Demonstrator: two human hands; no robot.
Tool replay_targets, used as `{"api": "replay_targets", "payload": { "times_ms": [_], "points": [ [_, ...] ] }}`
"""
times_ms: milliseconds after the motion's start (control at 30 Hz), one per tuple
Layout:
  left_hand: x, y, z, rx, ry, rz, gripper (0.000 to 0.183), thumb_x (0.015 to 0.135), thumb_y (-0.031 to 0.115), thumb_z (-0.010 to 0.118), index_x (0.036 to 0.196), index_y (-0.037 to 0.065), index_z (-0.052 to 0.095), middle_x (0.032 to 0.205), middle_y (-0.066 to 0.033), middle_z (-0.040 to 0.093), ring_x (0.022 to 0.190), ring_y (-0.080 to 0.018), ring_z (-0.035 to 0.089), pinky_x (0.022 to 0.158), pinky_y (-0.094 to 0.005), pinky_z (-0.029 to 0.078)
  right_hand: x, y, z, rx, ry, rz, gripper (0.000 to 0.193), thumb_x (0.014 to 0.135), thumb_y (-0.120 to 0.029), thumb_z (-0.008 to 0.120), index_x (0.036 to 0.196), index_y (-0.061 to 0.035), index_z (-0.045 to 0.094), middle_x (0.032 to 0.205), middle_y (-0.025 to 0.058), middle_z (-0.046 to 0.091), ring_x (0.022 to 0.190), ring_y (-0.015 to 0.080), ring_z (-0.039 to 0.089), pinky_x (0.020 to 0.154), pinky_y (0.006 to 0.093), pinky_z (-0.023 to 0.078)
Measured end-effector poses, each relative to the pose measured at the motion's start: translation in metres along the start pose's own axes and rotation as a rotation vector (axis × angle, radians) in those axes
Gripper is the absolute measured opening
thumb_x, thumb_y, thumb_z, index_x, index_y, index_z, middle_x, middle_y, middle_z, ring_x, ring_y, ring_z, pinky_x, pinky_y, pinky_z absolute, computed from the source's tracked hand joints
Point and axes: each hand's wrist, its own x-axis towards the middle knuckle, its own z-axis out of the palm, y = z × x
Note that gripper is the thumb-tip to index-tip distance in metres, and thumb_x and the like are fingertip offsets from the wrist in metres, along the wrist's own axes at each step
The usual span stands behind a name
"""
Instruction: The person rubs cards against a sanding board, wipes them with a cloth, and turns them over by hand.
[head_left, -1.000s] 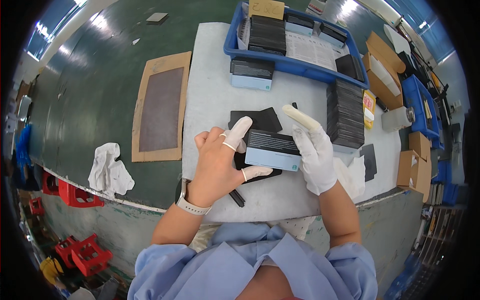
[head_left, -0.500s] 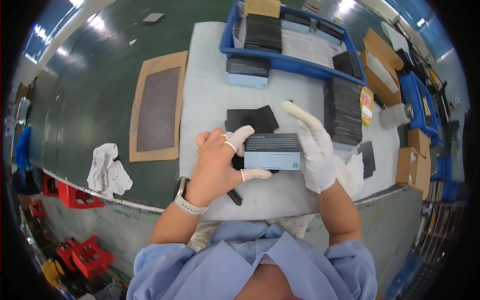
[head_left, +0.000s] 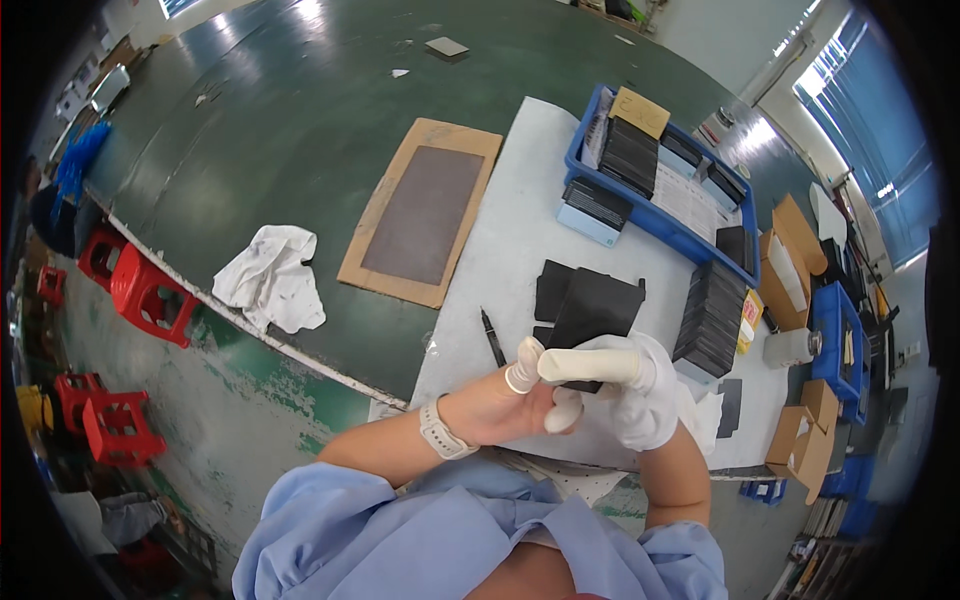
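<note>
My left hand, with pale finger cots on the fingertips, and my white-gloved right hand meet low over the work surface. Between their closed fingers is a flat black piece, which shows above and below the right glove's pale fingertips. Its lower part is mostly hidden by the fingers, and no light blue face shows on it. Just beyond lie other flat black pieces on the white sheet. Left of them rests a black pen.
A blue tray holds black and light blue packs. Near it stand a small pack stack and a tall black stack. Cardboard boxes and a bottle sit at right. Leftward lie a framed cardboard panel and white cloth.
The black and light blue pack's printed face no longer shows; a plain black piece is at my hands. My right fingers have folded in toward my left hand. The view has turned leftward.
</note>
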Motion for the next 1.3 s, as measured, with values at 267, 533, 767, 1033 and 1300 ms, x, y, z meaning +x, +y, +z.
{"api": "replay_targets", "payload": {
  "times_ms": [267,533,767,1033,1300],
  "points": [
    [-0.043,0.018,0.015,0.729,0.377,0.107,0.043,0.088,0.041,0.063,0.11,0.004,0.06,0.081,-0.0054,0.063,0.075,-0.0138,0.059,0.068,-0.0291,0.046,0.045,0.023,0.016,-0.505,0.232,-0.14,0.034,0.066,-0.026,0.08,0.088,-0.0077,0.06,0.076,0.0087,0.06,0.059,0.0219,0.057,0.056,0.0304,0.046],
    [-0.08,0.049,-0.027,2.127,0.771,0.554,0.042,0.076,0.027,0.072,0.109,0.005,0.06,0.107,-0.0114,0.059,0.111,-0.0312,0.052,0.093,-0.0434,0.036,0.107,0.079,0.032,-0.372,0.268,0.23,0.044,0.096,-0.025,0.053,0.058,-0.002,0.056,0.05,0.0087,0.051,0.046,0.0193,0.048,0.048,0.0321,0.038],
    [-0.082,0.049,-0.034,2.153,0.776,0.409,0.049,0.081,0.035,0.066,0.116,0.002,0.057,0.118,-0.0139,0.057,0.126,-0.0308,0.044,0.101,-0.0496,0.029,0.158,0.09,0.068,-0.321,0.04,0.425,0.047,0.095,-0.03,0.053,0.058,-0.0008,0.055,0.049,0.0051,0.048,0.048,0.0118,0.044,0.048,0.029,0.037],
    [-0.086,0.05,-0.04,2.166,0.764,0.369,0.049,0.083,0.035,0.064,0.118,0.001,0.056,0.118,-0.0148,0.057,0.127,-0.0296,0.044,0.101,-0.0515,0.027,0.145,0.067,0.051,-0.563,-0.3,0.41,0.048,0.095,-0.035,0.05,0.061,-0.0025,0.059,0.052,0.0085,0.055,0.049,0.0226,0.054,0.048,0.0321,0.042],
    [-0.085,0.049,-0.042,2.151,0.752,0.387,0.047,0.083,0.033,0.064,0.116,0.0,0.057,0.117,-0.0159,0.057,0.127,-0.0308,0.043,0.101,-0.0513,0.028,0.215,0.074,0.053,-0.506,-0.221,0.859,0.064,0.09,-0.053,0.052,0.052,-0.0011,0.053,0.049,0.0035,0.05,0.049,0.0108,0.047,0.053,0.0272,0.041]
  ]
}}
